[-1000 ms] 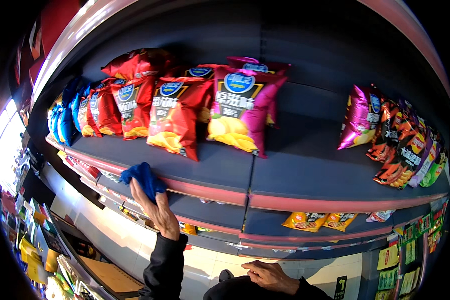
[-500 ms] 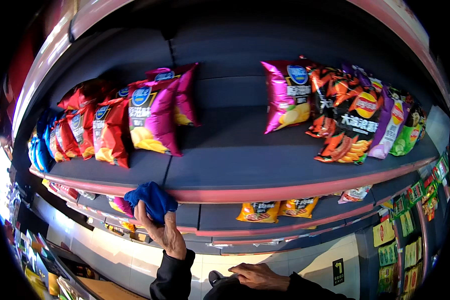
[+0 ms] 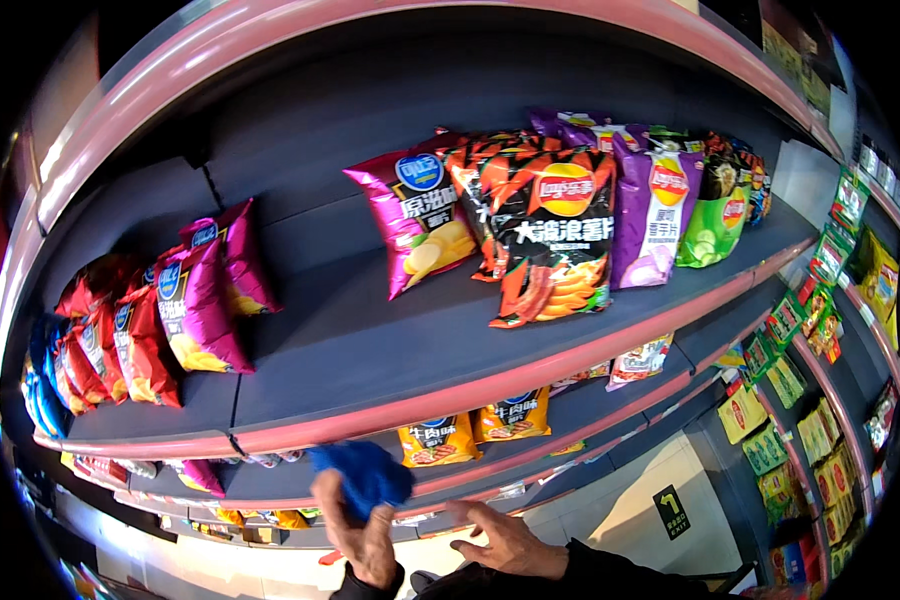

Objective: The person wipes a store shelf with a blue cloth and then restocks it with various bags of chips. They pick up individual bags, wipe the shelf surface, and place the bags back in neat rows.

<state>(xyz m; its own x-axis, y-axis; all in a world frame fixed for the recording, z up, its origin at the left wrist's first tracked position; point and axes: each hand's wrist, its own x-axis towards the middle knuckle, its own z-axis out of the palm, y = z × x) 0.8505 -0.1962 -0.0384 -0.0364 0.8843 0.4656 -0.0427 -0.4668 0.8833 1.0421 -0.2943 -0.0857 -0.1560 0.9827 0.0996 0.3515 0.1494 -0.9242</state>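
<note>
My left hand (image 3: 363,535) grips a crumpled blue cloth (image 3: 370,474), its fingers closed around the lower side. The cloth is just below the pink front edge (image 3: 315,405) of the dark shelf; I cannot tell whether it touches the lower shelf behind it. To its right my right hand (image 3: 510,540) is empty, with fingers apart and pointing toward the cloth. On the shelf above stand bags of chips: a magenta bag (image 3: 415,222), a black and orange bag (image 3: 555,235) and a purple bag (image 3: 658,220) to the right, and another magenta bag (image 3: 202,310) to the left.
Red bags (image 3: 142,348) and blue bags (image 3: 45,385) fill the shelf's left end. Yellow bags (image 3: 438,440) lie on the shelf below. A side rack (image 3: 820,420) with small green and yellow packets stands at right. A dark sign (image 3: 671,512) is on the tiled floor.
My left hand and the cloth have moved right and down, away from the pink edge. The view has turned to the right. My right hand's fingers have spread, nearer the left hand.
</note>
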